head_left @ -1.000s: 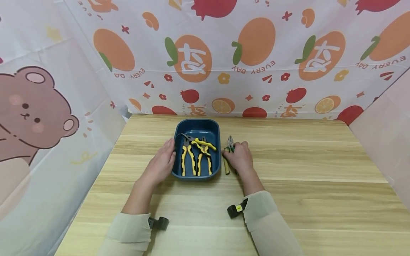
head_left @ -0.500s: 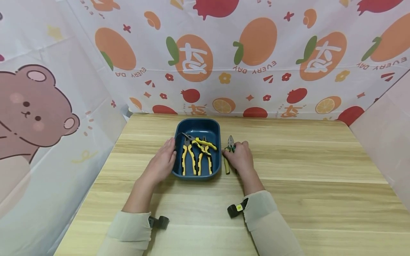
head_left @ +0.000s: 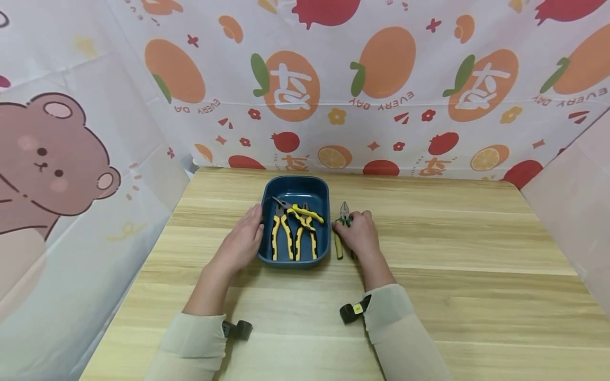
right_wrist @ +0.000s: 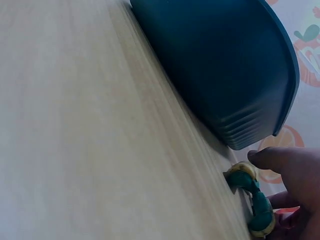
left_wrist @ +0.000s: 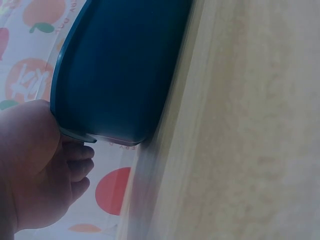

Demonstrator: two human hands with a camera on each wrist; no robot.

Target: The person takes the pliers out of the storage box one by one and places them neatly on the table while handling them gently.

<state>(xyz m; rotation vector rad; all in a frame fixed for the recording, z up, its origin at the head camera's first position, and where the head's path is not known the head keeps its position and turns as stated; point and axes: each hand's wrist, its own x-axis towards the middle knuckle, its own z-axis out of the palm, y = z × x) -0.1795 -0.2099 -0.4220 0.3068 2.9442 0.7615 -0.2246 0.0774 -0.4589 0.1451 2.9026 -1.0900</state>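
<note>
My left hand [head_left: 242,236] rests along the left side of a dark blue rectangular bin [head_left: 295,263], its fingers near the far part of that wall. Inside the bin lie several pliers with yellow-and-black handles, among them long-nose pliers [head_left: 300,211] lying across the others. To the right of the bin, my right hand [head_left: 360,233] grips a pair of pliers [head_left: 345,210] with green-and-yellow handles, thumb on the left side and fingers on the right. These pliers lie on the table, jaws pointing away. In the right wrist view the handle ends [right_wrist: 260,210] show beside the thumb.
The wood-grain table [head_left: 476,254] extends on both sides of the bin. Behind it hangs a fruit-print cloth [head_left: 333,79]; a bear-print cloth [head_left: 57,159] hangs at the left. A small black camera [head_left: 350,313] sits on the right wrist.
The head view shifts slightly. Both hands, the bin and the pliers keep their places relative to each other.
</note>
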